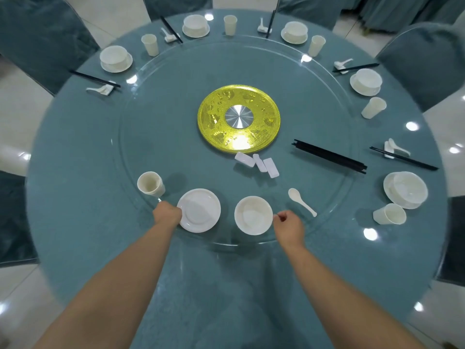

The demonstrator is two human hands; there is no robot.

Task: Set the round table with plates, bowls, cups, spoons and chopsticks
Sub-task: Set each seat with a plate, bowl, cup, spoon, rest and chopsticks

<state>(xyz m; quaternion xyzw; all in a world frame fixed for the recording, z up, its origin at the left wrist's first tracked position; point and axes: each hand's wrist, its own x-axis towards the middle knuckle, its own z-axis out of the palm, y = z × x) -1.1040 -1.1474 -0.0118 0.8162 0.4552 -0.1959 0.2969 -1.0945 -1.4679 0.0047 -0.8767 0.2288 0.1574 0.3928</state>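
On the near part of the glass turntable (327, 117) lie a stack of white plates (200, 210) and a white bowl (253, 215). My left hand (167, 214) grips the left rim of the plate stack. My right hand (286, 222) pinches the bowl's right rim. A stack of cups (151, 183) stands left of the plates. A white spoon (302, 201) lies right of the bowl. Three white chopstick rests (258, 163) and a bundle of black chopsticks (329, 156) lie farther in.
Several set places ring the round teal table (88, 222), each with a bowl on a plate, a cup, a spoon on a rest and chopsticks; the nearest is a bowl and plate (406, 188) at right. A gold disc (239, 117) marks the centre. Covered chairs (42, 34) surround the table.
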